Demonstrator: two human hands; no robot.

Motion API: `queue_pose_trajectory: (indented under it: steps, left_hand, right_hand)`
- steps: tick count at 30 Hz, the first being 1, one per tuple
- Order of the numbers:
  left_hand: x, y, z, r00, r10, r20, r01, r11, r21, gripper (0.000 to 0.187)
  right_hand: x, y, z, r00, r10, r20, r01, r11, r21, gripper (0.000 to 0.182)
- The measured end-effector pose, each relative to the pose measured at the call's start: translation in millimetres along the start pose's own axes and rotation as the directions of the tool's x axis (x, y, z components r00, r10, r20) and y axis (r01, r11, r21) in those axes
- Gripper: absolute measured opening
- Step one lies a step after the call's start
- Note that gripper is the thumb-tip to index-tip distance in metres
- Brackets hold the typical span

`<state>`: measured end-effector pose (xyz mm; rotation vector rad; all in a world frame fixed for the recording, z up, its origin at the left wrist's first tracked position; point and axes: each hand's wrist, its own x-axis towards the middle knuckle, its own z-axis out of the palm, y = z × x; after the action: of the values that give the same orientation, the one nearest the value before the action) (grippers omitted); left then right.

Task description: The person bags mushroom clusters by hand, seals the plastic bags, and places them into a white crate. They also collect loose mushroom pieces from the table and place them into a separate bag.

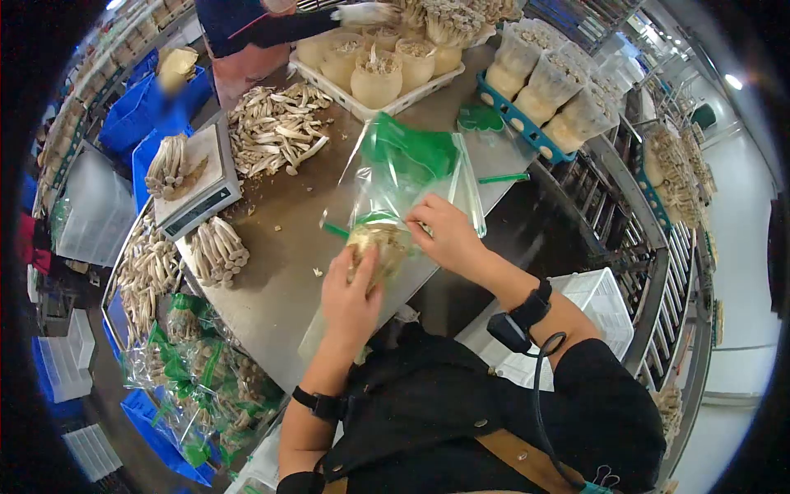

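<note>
A clear bag with a green print lies on the metal table, its near end around a bunch of mushrooms. My left hand is closed on the near side of that bunch. My right hand pinches the bag's edge just right of the bunch. Flat clear bags lie under and beside the printed one. A green strip sticks out left of the bunch.
Left are a scale with mushrooms, a loose mushroom pile and packed bags. Ahead, a white tray holds mushroom blocks near a co-worker's gloved hand. A blue crate stands right; a white basket sits below.
</note>
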<state>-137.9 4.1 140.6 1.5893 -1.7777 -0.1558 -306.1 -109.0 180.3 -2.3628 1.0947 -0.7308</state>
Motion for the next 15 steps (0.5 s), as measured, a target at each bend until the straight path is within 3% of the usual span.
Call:
queue_pose_trajectory:
  steps: [1,3,4,5,6,8,10,11,12,14,15]
  left_hand:
    - [1,-2,-5,1.000,-0.005,0.013,0.005,1.000,0.011,0.058]
    - [-2,-3,-9,0.999,-0.007,0.040,0.006,1.000,0.019,0.055]
    - [-1,-3,-10,0.987,-0.128,0.093,0.137,0.987,-0.090,0.059]
    - [3,-5,-10,0.960,-0.236,0.154,0.262,0.947,-0.188,0.063]
    - [3,-9,-11,0.964,-0.217,0.152,0.244,0.951,-0.189,0.063]
    - [0,-20,-2,0.920,-0.389,0.040,0.385,0.881,-0.275,0.074]
    - [-4,-42,24,0.960,-0.277,0.027,0.260,0.855,-0.450,0.086]
    - [-1,-26,21,0.937,-0.319,0.141,0.331,0.686,-0.648,0.089]
    - [4,-14,11,0.901,-0.333,0.278,0.416,0.479,-0.773,0.092]
    - [6,-7,10,0.842,-0.417,0.343,0.454,0.204,-0.867,0.092]
    - [6,-16,16,0.856,-0.380,0.351,0.450,0.213,-0.867,0.092]
  right_hand:
    - [0,0,5,1.000,0.002,-0.002,-0.002,1.000,-0.002,0.011]
    - [-1,-2,19,0.984,-0.142,-0.112,0.142,0.990,-0.003,0.011]
    - [-2,-5,23,0.983,-0.140,-0.118,0.141,0.990,-0.002,0.011]
    - [-2,-10,25,0.966,-0.248,-0.079,0.238,0.964,-0.117,0.012]
    - [-3,-14,27,0.939,-0.344,-0.031,0.327,0.915,-0.235,0.012]
    - [-5,-19,38,0.923,-0.384,-0.004,0.375,0.905,-0.202,0.010]
    - [3,-28,47,0.857,-0.513,-0.048,0.501,0.851,-0.160,0.008]
    - [3,-36,55,0.913,-0.406,-0.038,0.383,0.886,-0.261,0.009]
    - [8,-43,54,0.893,-0.450,0.001,0.426,0.844,-0.327,0.011]
    - [2,-49,40,0.881,-0.468,-0.067,0.413,0.831,-0.372,0.012]
    - [2,-44,42,0.885,-0.457,-0.091,0.388,0.831,-0.399,0.012]
